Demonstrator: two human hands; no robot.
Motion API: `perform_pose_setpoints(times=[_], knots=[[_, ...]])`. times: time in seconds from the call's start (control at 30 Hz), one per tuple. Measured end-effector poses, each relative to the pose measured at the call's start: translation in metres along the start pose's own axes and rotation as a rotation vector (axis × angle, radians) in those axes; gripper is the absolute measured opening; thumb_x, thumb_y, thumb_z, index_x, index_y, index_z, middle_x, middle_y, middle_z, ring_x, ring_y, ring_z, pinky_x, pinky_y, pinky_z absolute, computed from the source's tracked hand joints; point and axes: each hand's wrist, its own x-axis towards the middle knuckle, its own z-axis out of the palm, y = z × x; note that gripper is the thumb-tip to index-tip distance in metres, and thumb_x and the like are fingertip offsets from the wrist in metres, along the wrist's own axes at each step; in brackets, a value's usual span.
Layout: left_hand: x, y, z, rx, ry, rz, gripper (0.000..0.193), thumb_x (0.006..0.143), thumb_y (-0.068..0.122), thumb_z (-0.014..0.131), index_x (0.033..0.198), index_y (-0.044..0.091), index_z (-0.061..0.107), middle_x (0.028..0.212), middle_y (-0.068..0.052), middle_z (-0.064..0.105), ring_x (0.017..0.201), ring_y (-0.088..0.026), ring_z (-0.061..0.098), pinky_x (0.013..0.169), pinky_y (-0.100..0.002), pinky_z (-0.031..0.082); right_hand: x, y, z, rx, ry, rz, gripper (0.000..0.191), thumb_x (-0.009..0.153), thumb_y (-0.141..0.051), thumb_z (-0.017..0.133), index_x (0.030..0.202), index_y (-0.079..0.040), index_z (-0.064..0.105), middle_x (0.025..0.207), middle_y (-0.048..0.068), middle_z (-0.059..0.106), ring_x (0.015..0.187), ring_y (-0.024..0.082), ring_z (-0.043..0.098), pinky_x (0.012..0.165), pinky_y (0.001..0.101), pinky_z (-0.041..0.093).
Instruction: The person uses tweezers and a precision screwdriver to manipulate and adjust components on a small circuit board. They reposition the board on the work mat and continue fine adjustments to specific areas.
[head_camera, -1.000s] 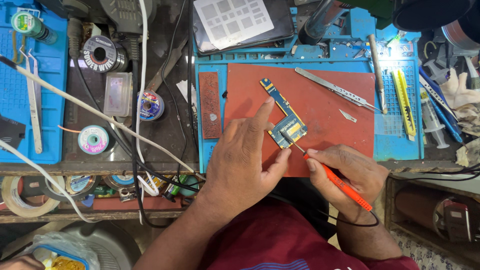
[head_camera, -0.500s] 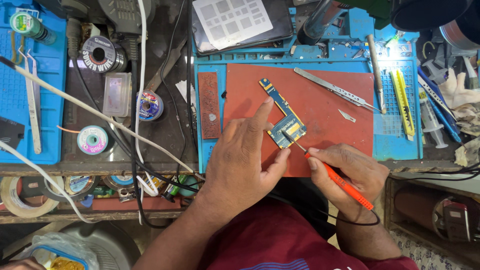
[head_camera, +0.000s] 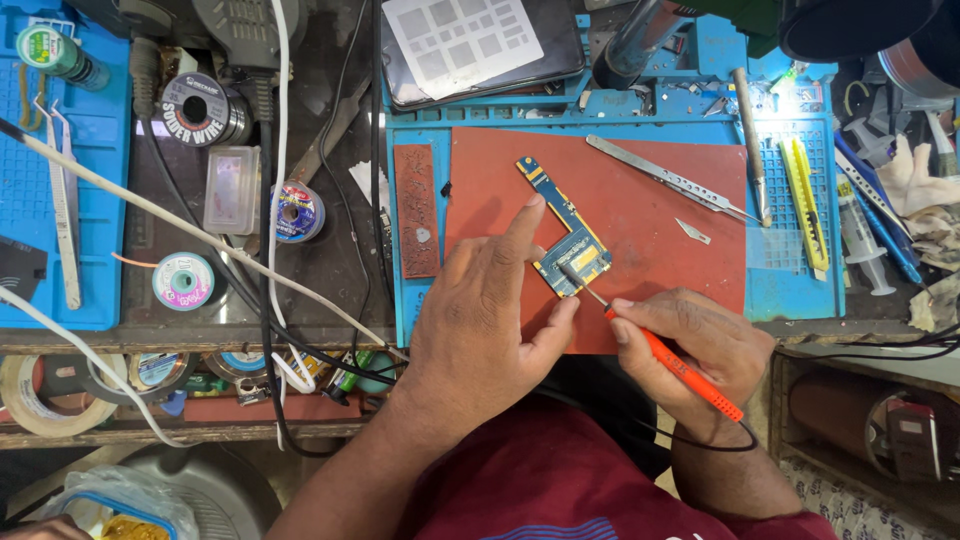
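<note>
- Little has shifted since the earlier frames: the left hand (head_camera: 490, 320) keeps its place on the board, and the soldering iron (head_camera: 660, 355) has stayed with its tip at the same spot, give or take a slight drift.
- That left hand lies flat-ish on the red work mat (head_camera: 640, 250), forefinger stretched out and pressing the blue circuit board (head_camera: 565, 225), thumb braced at the board's near corner; the other fingers are curled loosely.
- The board is a narrow blue strip that widens at its near end. Its long axis runs diagonally, from upper left to lower right, and it rests near the middle of the mat.
- The right hand (head_camera: 700, 345) pinches the orange-handled iron like a pen, fingers pressed together round the grip, cable trailing back past the wrist.
- The iron's tip touches the wide near end of the board, just right of the left thumb, so both hands meet there.
- Steel tweezers (head_camera: 665, 180) lie apart, farther up the mat.
</note>
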Motion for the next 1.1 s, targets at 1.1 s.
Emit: perform_pose_setpoints(times=[1.1], knots=[[0.0005, 0.0001, -0.0009, 0.0, -0.004, 0.002, 0.084, 0.088, 0.022, 0.081, 0.154, -0.002, 0.034, 0.115, -0.011, 0.065, 0.107, -0.028, 0.061, 0.094, -0.042, 0.052, -0.0049, 0.0066, 0.0013, 0.01, 0.079, 0.107, 0.016, 0.089, -0.003, 0.08, 0.103, 0.003, 0.076, 0.077, 0.008, 0.071, 0.064, 0.011, 0.063, 0.059, 0.0221, 0.045]])
